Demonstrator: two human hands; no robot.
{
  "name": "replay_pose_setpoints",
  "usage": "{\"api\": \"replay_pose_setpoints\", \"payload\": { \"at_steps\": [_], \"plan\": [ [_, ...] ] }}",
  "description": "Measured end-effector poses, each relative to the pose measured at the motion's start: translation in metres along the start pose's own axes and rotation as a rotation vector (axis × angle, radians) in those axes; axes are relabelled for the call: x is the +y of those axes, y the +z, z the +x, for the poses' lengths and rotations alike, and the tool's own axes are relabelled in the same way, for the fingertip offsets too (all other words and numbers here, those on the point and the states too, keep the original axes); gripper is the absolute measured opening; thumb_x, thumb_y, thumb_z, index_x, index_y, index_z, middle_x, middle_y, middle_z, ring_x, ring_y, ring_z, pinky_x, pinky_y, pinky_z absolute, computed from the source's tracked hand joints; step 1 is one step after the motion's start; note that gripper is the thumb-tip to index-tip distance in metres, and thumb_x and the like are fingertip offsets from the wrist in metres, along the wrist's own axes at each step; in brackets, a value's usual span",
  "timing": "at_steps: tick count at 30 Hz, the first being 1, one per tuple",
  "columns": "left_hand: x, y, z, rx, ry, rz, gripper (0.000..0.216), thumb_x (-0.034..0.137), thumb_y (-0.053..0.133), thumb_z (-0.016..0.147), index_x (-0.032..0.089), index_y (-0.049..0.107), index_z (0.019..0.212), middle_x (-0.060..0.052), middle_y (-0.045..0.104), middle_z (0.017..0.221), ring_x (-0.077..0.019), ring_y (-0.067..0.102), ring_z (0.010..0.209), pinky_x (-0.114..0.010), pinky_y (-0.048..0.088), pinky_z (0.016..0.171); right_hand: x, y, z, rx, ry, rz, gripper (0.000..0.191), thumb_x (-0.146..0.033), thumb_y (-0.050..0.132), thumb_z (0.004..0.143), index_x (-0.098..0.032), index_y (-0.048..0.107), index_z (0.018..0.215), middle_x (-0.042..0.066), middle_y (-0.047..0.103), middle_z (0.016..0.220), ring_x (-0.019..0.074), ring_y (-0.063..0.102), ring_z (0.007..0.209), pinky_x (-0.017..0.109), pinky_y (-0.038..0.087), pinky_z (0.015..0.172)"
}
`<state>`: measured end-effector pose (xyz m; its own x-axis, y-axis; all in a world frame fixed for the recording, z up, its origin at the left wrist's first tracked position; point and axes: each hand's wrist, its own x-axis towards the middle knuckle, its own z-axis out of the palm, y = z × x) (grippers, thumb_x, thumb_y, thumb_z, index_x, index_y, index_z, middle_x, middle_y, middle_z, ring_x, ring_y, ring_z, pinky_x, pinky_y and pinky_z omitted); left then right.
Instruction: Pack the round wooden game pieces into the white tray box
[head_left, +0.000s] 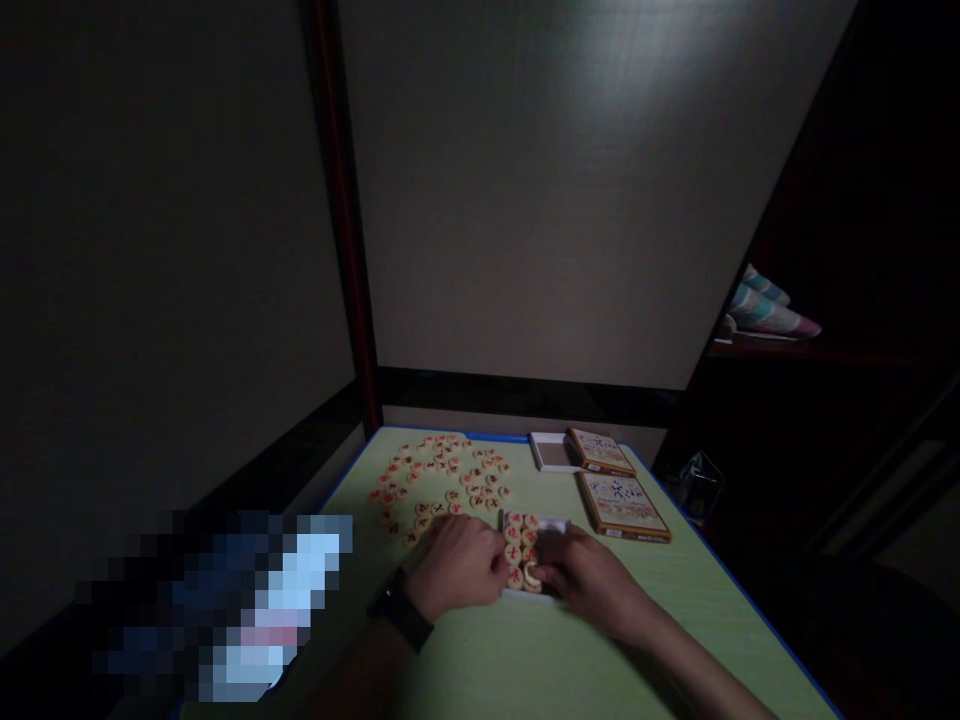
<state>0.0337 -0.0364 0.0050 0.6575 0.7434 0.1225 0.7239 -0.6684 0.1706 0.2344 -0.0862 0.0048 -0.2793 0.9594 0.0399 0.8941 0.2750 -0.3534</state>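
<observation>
A small white box (556,522) sits on the table. Two columns of round Chinese chess pieces (512,553) with red characters fill its left part. My left hand (466,562), with a dark watch on the wrist, is curled at the box's left edge; its fingertips are partly hidden. From the right, my right hand (592,578) reaches over the box. Its thumb and finger pinch a tilted Chinese chess piece (532,575) at the near end of the second column. The box's right side is partly covered by this hand.
Many loose chess pieces (442,465) are spread across the green table (517,660) at the left and back. At the back right lie another white box (551,452) and two printed lids (626,503). Walls stand behind and left; a pixelated patch covers the lower left.
</observation>
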Motion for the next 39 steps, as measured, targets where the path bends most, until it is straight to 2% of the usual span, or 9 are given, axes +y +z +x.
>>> {"api": "replay_pose_setpoints", "payload": {
  "at_steps": [8, 12, 16, 24, 39],
  "plan": [
    [0.002, -0.003, -0.001, 0.016, -0.001, -0.025, 0.018, 0.022, 0.054, 0.080, 0.020, 0.070, 0.072, -0.007, 0.072, 0.074, -0.0211, 0.065, 0.071, -0.031, 0.048, 0.070, -0.002, -0.002, -0.002, -0.030, -0.016, -0.065, 0.023, -0.029, 0.053, 0.096, -0.019, 0.074, 0.095, 0.012, 0.074, 0.101, 0.0257, 0.065, 0.098, 0.031, 0.043, 0.082],
    [0.002, -0.003, -0.001, 0.036, 0.012, -0.046, 0.016, 0.022, 0.054, 0.081, 0.021, 0.069, 0.077, -0.006, 0.070, 0.075, -0.0207, 0.064, 0.071, -0.031, 0.047, 0.069, 0.001, -0.002, -0.003, -0.014, -0.018, -0.039, 0.025, -0.029, 0.050, 0.097, -0.019, 0.074, 0.100, 0.013, 0.073, 0.105, 0.0268, 0.065, 0.100, 0.033, 0.044, 0.084],
    [0.002, -0.004, -0.001, 0.045, 0.008, -0.046, 0.015, 0.022, 0.053, 0.082, 0.023, 0.068, 0.083, -0.006, 0.070, 0.078, -0.0217, 0.064, 0.075, -0.032, 0.048, 0.073, 0.001, -0.002, -0.004, -0.008, -0.028, -0.038, 0.023, -0.027, 0.051, 0.096, -0.020, 0.073, 0.097, 0.011, 0.074, 0.102, 0.0249, 0.065, 0.095, 0.031, 0.044, 0.080],
    [0.002, -0.004, -0.002, 0.031, 0.021, -0.048, 0.017, 0.024, 0.052, 0.084, 0.021, 0.068, 0.080, -0.006, 0.070, 0.077, -0.0222, 0.065, 0.074, -0.032, 0.048, 0.073, 0.001, -0.005, -0.004, -0.038, -0.070, -0.002, 0.021, -0.023, 0.052, 0.095, -0.020, 0.073, 0.093, 0.009, 0.075, 0.098, 0.0235, 0.066, 0.092, 0.029, 0.043, 0.077],
    [0.002, -0.002, -0.001, 0.012, -0.003, 0.012, 0.024, 0.025, 0.051, 0.084, 0.020, 0.073, 0.078, -0.008, 0.075, 0.083, -0.0218, 0.069, 0.076, -0.033, 0.052, 0.076, 0.011, -0.007, -0.002, -0.008, -0.013, -0.038, 0.028, -0.027, 0.047, 0.098, -0.019, 0.073, 0.093, 0.009, 0.073, 0.094, 0.0212, 0.064, 0.087, 0.027, 0.040, 0.073]
  ]
}}
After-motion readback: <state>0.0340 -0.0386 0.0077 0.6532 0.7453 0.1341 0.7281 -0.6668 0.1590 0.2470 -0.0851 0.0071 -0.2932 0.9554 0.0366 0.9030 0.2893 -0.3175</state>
